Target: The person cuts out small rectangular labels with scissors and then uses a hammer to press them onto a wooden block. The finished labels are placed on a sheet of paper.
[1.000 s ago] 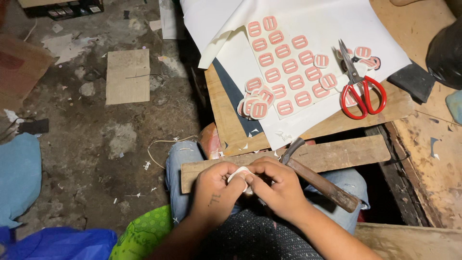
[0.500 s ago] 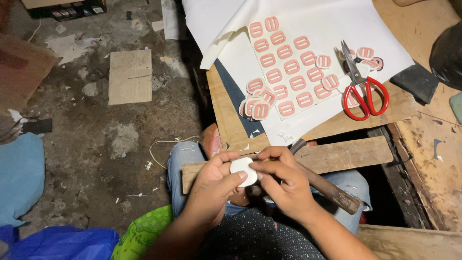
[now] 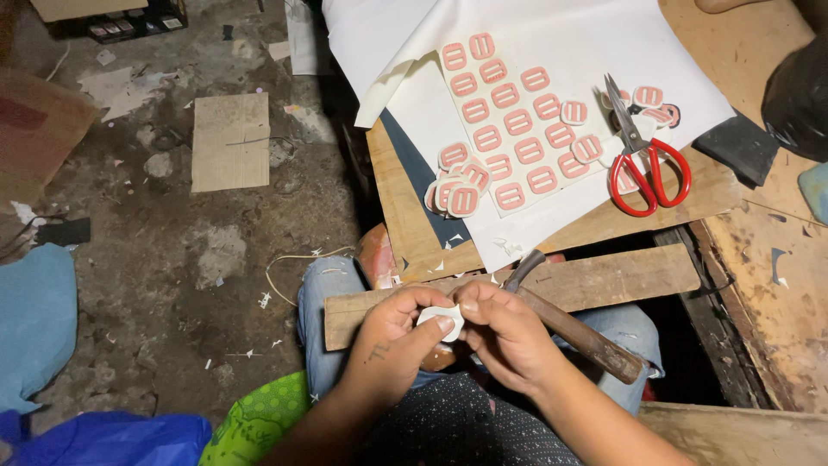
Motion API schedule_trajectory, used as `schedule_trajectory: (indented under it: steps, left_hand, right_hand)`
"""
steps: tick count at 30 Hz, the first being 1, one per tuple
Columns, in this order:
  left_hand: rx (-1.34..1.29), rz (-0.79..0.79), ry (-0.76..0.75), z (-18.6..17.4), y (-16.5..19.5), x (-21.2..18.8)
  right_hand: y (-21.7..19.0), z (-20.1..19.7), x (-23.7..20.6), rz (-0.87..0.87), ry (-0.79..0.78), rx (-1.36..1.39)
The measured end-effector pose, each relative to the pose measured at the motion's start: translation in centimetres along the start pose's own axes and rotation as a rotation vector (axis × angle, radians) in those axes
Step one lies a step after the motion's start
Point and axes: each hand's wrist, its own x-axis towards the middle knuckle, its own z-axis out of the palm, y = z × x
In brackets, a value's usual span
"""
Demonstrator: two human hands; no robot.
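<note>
My left hand point(image 3: 392, 338) and my right hand point(image 3: 504, 332) meet over my lap and pinch a small white rounded piece point(image 3: 442, 318) between their fingertips. Under them a wooden plank point(image 3: 604, 280) lies across my knees. A hammer point(image 3: 569, 328) with a wooden handle rests on the plank beside my right hand. Further up, a white sheet point(image 3: 552, 103) carries several pink buckle-shaped pieces point(image 3: 517, 129), with a loose stack of them point(image 3: 457, 185) at its left edge. Red-handled scissors point(image 3: 642, 160) lie on the sheet at the right.
A wooden board point(image 3: 405, 216) and a dark sheet point(image 3: 414, 168) lie under the white one. On the dirty floor at the left are a cardboard square point(image 3: 230, 141), a blue cloth point(image 3: 34, 319) and a green patterned item point(image 3: 259, 418). A black object point(image 3: 798, 91) stands at the right edge.
Both hands turned the white piece between the fingers; it showed as a flat disc half a second ago and is now mostly covered by my left thumb and right fingertips.
</note>
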Motion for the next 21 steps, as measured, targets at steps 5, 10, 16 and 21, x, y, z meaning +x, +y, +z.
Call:
schedule_trajectory:
  steps: [5, 10, 16, 21]
  left_hand:
    - [0.093, 0.035, 0.112, 0.7, 0.6, 0.3]
    - [0.365, 0.108, 0.007, 1.0, 1.9, -0.3]
    - [0.091, 0.085, 0.092, 1.1, 1.6, 0.7]
    - [0.126, -0.043, 0.126, 0.9, 1.1, 0.5]
  right_hand:
    - [0.2, 0.5, 0.0, -0.093, 0.005, -0.201]
    - [0.0, 0.8, 0.0, 0.013, -0.047, 0.012]
    - [-0.3, 1.0, 0.2, -0.057, 0.046, 0.024]
    - [0.2, 0.1, 0.3, -0.160, 0.067, -0.210]
